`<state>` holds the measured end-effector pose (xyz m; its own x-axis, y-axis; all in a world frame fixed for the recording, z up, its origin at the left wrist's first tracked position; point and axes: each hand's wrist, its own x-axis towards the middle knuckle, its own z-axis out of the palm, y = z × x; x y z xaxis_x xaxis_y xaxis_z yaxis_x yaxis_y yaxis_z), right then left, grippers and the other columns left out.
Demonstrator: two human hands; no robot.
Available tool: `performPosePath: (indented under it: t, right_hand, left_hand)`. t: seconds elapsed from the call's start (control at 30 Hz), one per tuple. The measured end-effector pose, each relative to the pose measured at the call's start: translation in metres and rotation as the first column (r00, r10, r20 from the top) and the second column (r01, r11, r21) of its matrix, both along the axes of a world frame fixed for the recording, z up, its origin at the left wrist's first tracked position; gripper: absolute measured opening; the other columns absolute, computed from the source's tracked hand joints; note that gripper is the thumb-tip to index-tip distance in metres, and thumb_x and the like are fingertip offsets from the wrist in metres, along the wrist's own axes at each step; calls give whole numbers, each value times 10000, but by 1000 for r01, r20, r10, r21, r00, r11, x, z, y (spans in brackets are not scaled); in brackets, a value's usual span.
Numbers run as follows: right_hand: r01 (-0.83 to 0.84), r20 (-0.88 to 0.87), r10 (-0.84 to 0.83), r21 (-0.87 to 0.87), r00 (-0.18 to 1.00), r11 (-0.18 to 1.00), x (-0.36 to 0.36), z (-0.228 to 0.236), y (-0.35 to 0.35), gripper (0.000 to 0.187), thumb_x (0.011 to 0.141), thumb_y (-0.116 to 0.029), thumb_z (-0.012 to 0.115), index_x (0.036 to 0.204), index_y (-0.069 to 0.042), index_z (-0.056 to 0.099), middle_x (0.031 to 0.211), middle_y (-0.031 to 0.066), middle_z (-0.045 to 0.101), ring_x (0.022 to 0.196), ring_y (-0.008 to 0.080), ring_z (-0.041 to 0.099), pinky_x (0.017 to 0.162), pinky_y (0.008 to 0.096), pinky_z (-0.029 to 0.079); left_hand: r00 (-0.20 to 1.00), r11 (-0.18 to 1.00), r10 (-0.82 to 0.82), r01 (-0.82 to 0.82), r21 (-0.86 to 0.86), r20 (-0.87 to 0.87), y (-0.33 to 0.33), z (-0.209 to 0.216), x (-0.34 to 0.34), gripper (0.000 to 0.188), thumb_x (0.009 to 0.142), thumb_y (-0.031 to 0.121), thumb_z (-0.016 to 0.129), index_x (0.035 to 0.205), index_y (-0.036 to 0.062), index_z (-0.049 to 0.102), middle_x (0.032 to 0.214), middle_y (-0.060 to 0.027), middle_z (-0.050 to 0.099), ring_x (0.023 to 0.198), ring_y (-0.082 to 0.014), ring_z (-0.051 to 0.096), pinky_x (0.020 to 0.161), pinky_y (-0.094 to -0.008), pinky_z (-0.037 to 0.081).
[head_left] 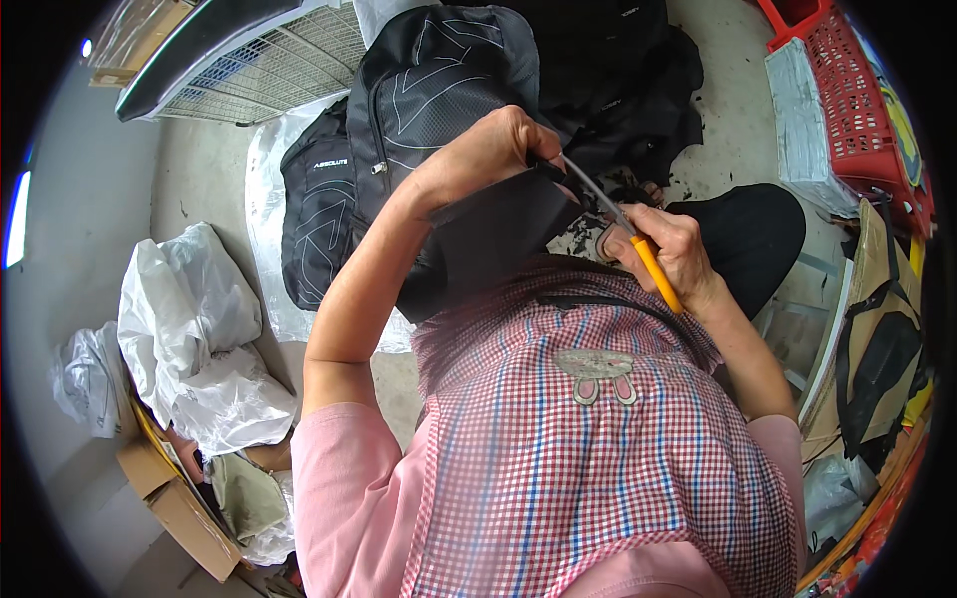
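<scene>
My left hand [498, 145] is closed on the edge of a piece of black fabric [488, 234], which hangs in front of my lap. My right hand [670, 247] grips a tool with an orange-yellow handle [655, 274] and a long, thin metal shaft [595, 189]; its exact kind is not clear. The shaft slants up to the left, and its tip meets the fabric by my left fingers. Just beyond my left arm, a black backpack [439, 90] with grey line patterns leans by a second black backpack [317, 219].
More black fabric [638, 110] lies at the far side, with dark scraps on the floor around it. A red plastic basket [862, 110] stands at the far right. White plastic bags [189, 319] and a cardboard box [184, 508] are on the left. A wire-mesh rack [269, 65] stands far left.
</scene>
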<state>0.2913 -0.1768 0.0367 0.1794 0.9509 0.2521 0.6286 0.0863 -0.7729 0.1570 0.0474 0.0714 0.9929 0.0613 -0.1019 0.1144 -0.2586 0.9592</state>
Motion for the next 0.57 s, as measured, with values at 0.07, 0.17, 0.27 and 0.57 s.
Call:
performPosePath:
  t: [0.07,0.17,0.27,0.57]
  right_hand:
    - [20,8,-20,21,1000,1000,1,0,-3,245,786,-96,643,990,37,610,742,80,602,512,133,452,472,236,385]
    - [206,-259,-237,-140,936,969,6,1,-10,254,808,-82,660,1031,11,582,665,37,537,491,108,424,472,210,350]
    - [267,-458,-339,-217,822,939,5,-3,-12,275,819,-74,658,1068,-4,565,646,13,502,493,93,402,481,196,330]
    - [262,-644,-172,46,746,964,19,0,10,367,843,-113,616,1191,-59,513,805,2,514,613,68,433,562,184,340]
  left_hand:
    - [1000,1000,0,0,1,-6,-1,3,3,97,693,85,757,684,28,678,653,30,580,588,-75,476,583,-216,437]
    - [940,836,-79,-120,536,333,6,24,17,117,689,96,794,724,48,693,833,-2,631,783,-111,525,733,-236,445]
    - [869,731,-135,-238,640,477,27,64,35,164,694,147,811,819,86,723,1033,-32,642,935,-147,527,847,-275,434]
    - [428,779,499,-602,-174,754,72,228,49,142,868,140,644,782,45,581,638,3,550,553,-68,478,521,-190,384]
